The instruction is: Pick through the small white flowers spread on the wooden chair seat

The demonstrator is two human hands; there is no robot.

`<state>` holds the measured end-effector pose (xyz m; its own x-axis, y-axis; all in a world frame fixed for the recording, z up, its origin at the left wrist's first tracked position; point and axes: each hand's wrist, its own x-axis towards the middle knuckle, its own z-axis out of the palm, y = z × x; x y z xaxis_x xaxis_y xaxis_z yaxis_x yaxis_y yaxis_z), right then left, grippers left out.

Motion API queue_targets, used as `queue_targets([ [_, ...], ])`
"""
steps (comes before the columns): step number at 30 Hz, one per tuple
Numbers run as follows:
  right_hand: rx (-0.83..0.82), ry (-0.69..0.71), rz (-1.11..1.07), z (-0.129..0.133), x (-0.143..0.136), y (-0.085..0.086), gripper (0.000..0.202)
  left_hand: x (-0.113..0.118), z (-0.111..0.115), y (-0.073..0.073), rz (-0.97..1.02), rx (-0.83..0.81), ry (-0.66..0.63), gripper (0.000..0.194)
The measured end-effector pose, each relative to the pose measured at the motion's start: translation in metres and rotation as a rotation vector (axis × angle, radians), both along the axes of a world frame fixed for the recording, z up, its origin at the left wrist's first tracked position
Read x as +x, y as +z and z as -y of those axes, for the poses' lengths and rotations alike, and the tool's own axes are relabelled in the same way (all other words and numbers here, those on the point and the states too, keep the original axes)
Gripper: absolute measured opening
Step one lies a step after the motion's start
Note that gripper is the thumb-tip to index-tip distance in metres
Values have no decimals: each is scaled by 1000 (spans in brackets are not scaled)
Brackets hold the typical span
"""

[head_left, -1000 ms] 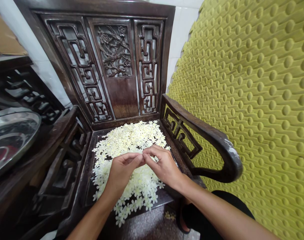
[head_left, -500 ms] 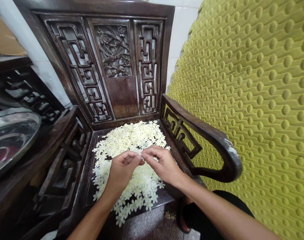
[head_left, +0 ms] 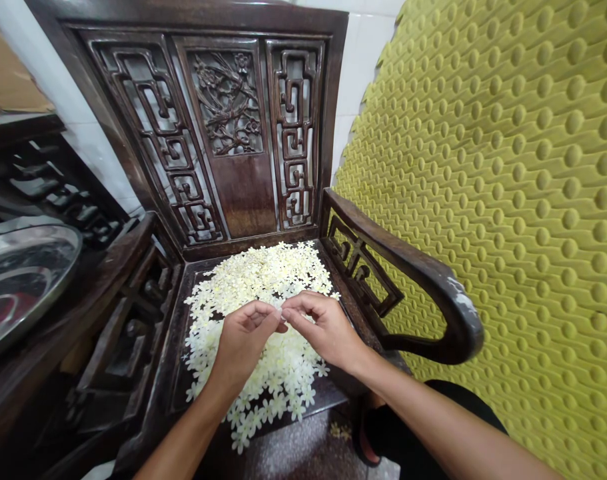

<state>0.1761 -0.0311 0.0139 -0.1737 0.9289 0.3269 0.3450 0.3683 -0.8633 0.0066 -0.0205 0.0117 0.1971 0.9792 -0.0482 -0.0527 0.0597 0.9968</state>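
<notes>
My left hand (head_left: 250,337) and my right hand (head_left: 328,328) meet over the chair seat, thumb and forefinger of each pinched together. A small white flower (head_left: 279,309) is between the two sets of fingertips, mostly hidden by them. Below and around both hands, a thick spread of loose five-petalled white flowers (head_left: 263,273) covers much of the dark wooden seat (head_left: 179,383). The flowers toward the back look more yellowish, and those near the front edge whiter.
The carved chair has a tall back (head_left: 246,193) and a curved right armrest (head_left: 408,257) with worn paint. A shiny metal tray (head_left: 66,267) rests at the left. Yellow textured padding (head_left: 523,200) lies along the right. A few fallen flowers (head_left: 340,431) are on the floor.
</notes>
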Motion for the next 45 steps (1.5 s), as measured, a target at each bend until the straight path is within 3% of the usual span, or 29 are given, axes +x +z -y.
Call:
queue_targets([
  [12, 33, -41, -17, 0, -3, -1, 13, -1, 0, -9, 143, -59, -40, 17],
  [18, -12, -45, -125, 1, -4, -4, 13, 1, 0, -8, 275, -132, -37, 30],
  [25, -102, -17, -201, -1, -5, -6, 17, 0, -3, -10, 262, -147, -1, 32],
  [38, -3, -5, 66, 0, -4, -4, 8, 1, -2, -10, 238, -147, 30, 26],
  [45, 3, 13, 90, 1, -1, -2, 12, 0, -4, -12, 251, -179, 71, 29],
])
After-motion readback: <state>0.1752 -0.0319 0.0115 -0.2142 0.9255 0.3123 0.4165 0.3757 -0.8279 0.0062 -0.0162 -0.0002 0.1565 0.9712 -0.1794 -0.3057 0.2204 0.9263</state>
